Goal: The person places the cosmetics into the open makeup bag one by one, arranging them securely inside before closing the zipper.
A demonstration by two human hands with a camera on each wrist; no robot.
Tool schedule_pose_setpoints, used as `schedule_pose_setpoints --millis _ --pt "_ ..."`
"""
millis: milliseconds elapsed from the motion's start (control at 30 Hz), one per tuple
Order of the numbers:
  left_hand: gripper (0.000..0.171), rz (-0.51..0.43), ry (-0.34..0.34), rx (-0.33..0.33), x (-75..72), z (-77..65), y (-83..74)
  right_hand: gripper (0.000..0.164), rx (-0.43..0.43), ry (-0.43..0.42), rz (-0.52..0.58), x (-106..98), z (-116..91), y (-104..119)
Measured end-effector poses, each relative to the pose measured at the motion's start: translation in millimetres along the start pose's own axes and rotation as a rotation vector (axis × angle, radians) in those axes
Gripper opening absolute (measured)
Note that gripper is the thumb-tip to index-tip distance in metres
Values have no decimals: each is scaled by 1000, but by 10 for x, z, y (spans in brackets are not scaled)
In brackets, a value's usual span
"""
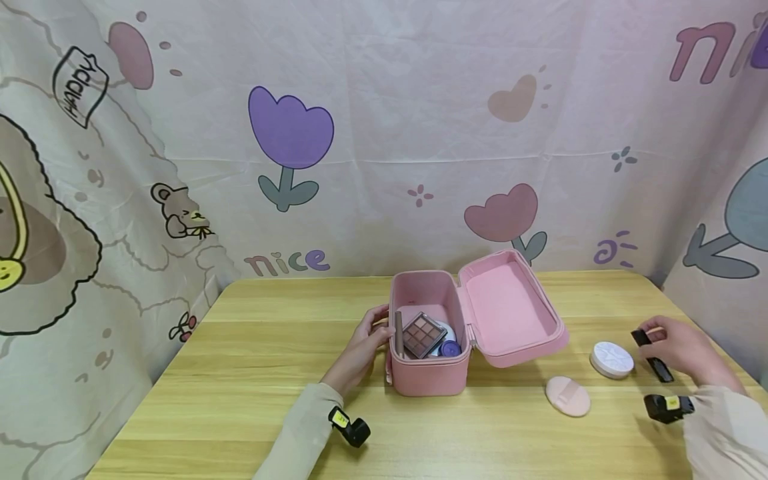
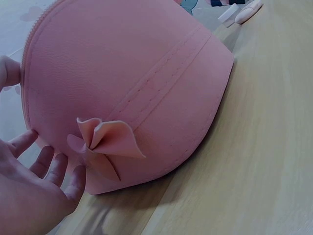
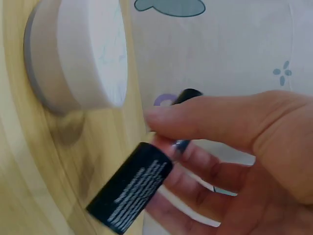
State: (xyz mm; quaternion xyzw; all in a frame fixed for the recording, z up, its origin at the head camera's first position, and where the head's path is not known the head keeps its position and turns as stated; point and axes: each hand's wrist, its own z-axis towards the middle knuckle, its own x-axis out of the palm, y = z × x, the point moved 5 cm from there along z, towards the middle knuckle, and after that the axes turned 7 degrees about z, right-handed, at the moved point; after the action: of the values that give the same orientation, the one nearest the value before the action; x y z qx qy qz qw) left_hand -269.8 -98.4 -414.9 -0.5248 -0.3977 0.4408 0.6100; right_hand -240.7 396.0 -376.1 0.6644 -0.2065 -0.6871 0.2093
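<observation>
right hand (image 1: 690, 348) covers the middle of the black tube (image 3: 128, 190), white print (image 3: 139, 193) is too blurry to read, and the palette (image 1: 423, 335) partly hides some whitish, maybe round thing (image 1: 447, 330)

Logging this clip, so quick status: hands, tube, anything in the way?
Right hand pinching black tube. Left hand touching pink case, lid open. White tub between tube and case, puff nearby.

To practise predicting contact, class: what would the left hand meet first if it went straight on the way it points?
Most likely the pink case: the left hand is close beside it, its fingers seemingly touching the side, though depth makes each fingertip hard to judge.
</observation>
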Motion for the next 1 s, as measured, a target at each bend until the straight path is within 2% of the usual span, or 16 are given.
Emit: schedule_pose_setpoints --millis 267,400,533,633,833,1000 --pt "62 5 4 -1 -2 2 8 44 19 -70 50 8 19 43" --pt "62 0 -3 -4 -1 0 7 46 39 -160 91 15 8 69" --pt "62 -14 -8 1 2 2 3 44 18 -267 105 19 2 130" --pt "62 -16 -10 4 4 1 -4 43 18 -317 125 25 -8 164" --pt "62 -12 -9 5 6 -1 -10 42 42 -421 267 29 -33 186" --pt "61 -15 -5 0 6 -7 -4 38 11 -487 387 47 -17 232"
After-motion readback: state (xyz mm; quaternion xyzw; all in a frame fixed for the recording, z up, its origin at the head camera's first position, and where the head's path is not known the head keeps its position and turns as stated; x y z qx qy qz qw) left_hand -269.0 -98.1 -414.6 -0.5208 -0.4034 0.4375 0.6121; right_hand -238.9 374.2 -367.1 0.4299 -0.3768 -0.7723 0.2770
